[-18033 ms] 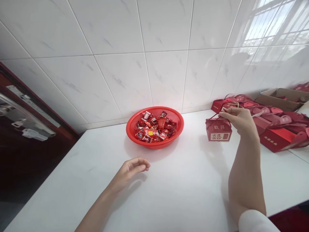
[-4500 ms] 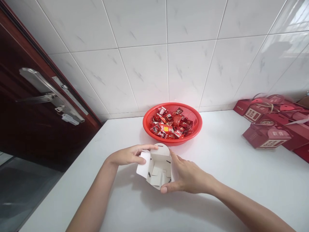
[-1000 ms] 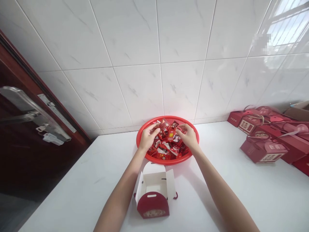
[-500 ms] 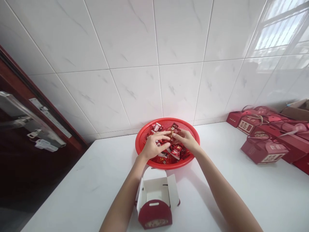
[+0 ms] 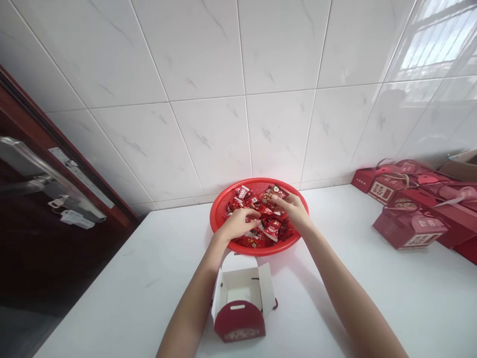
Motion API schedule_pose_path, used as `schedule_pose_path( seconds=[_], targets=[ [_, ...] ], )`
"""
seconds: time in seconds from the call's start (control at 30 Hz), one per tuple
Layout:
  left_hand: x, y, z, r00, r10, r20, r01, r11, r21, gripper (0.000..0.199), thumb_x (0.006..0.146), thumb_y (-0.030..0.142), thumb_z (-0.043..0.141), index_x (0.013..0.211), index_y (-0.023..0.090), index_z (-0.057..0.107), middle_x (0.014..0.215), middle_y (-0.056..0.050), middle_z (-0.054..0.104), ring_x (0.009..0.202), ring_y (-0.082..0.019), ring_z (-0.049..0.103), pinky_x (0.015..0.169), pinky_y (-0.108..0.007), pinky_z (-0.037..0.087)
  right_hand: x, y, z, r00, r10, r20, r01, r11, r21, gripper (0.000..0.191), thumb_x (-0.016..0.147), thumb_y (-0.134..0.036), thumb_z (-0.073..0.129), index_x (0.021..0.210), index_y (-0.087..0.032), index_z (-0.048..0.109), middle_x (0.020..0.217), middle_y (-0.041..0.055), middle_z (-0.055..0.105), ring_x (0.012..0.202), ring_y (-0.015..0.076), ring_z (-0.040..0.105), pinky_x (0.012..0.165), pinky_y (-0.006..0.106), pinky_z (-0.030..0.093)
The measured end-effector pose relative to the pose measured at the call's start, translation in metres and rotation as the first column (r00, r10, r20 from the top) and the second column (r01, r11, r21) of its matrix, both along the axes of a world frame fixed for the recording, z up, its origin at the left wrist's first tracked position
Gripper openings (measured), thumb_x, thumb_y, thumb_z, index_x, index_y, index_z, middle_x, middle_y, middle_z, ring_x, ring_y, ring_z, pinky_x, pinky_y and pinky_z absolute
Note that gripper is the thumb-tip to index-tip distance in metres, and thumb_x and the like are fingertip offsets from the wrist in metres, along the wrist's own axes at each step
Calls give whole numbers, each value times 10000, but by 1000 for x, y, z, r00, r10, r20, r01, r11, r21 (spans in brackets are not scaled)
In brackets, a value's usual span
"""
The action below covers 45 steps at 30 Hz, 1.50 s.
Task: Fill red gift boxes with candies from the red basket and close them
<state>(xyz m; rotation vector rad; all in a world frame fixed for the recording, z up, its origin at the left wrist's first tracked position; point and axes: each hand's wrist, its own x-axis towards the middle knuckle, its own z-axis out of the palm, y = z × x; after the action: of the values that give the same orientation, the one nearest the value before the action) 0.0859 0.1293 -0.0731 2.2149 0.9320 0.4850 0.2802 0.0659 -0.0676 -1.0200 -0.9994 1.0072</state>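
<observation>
A round red plastic basket (image 5: 216, 219) holds several wrapped candies (image 5: 270, 228), mostly red. Inside it, my right hand (image 5: 296, 211) pinches a dark red-brown candy packet (image 5: 269, 195) near the back, thumb on top. My left hand (image 5: 238, 223) reaches over the basket's left side. Its fingers are bent and drawn close to the thumb among the candies; whatever lies between the fingertips is too small to make out. Nearer to me stands an open gift box (image 5: 238, 320), dark red outside and white inside, its flaps spread and no candy visible in it.
On the right of the white table (image 5: 335, 238) several closed red gift boxes (image 5: 413, 226) are grouped, with a cardboard box (image 5: 462, 166) behind them. A tiled wall (image 5: 208, 139) rises at the back. To the left is a dark door with a metal handle (image 5: 30, 164) and keys.
My hands have moved apart over the basket. The right one has shifted slightly right with the dark packet now more visible; the left one has curled its fingers lower among the candies.
</observation>
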Motion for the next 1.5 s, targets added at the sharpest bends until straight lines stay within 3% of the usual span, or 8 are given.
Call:
schedule_pose_path(
  seconds=[0.1,0.27,0.37,0.47,0.63,0.9,1.17,1.5],
  targets=[
    [1,4,-3,989,-19,-149,17,1000,-14,268,700,193,741,958,231,804,1030,-64,798,1005,-305,735,846,-339,581,1,3,-1,997,-53,-56,52,998,-30,460,625,-569,876,863,-188,776,893,68,795,776,212,713,718,326,572],
    [4,9,-5,962,4,-273,-3,1000,3,406,556,218,841,959,222,795,1108,-97,761,1093,-361,684,873,-358,544,3,6,-2,995,-73,-71,70,996,-52,427,600,-536,887,808,-184,765,830,61,783,694,182,681,629,296,549],
    [4,8,-4,960,-15,-281,6,1000,-31,309,541,254,862,841,232,793,925,-58,775,956,-323,713,765,-319,536,2,4,-1,994,-75,-78,70,996,-57,405,603,-514,888,795,-184,754,822,59,781,696,188,692,617,294,555],
    [3,6,-2,978,-2,-211,-7,999,-40,254,586,305,852,822,228,794,795,-30,764,825,-285,717,721,-310,522,0,3,0,993,-79,-89,73,995,-63,378,612,-481,891,799,-185,747,842,64,785,748,211,721,622,294,570],
    [4,7,0,989,130,64,-130,991,-1,292,690,390,812,910,203,778,918,-52,785,893,-278,716,820,-336,529,-1,2,-1,989,-88,-117,80,994,-68,373,630,-436,886,879,-193,752,943,72,794,857,241,748,646,303,598],
    [2,15,-4,827,339,449,-323,939,-114,321,749,460,747,927,195,716,1012,-73,769,940,-255,712,815,-336,549,3,6,-3,978,-139,-154,131,990,-60,353,659,-443,830,891,-196,731,950,63,784,828,228,743,632,299,591],
    [0,16,-4,749,438,496,-345,898,-272,325,607,389,837,836,198,708,891,-41,766,818,-241,718,723,-333,566,3,5,-1,974,-136,-180,126,990,-64,284,644,-366,818,851,-203,712,964,59,789,891,242,750,656,300,608],
    [-2,25,-9,757,467,457,-394,884,-251,280,695,288,761,950,188,704,1000,-63,780,900,-231,743,808,-342,595,2,2,0,976,-105,-189,93,993,-68,321,629,-389,832,864,-208,711,915,51,791,785,236,758,615,298,581]
  ],
)
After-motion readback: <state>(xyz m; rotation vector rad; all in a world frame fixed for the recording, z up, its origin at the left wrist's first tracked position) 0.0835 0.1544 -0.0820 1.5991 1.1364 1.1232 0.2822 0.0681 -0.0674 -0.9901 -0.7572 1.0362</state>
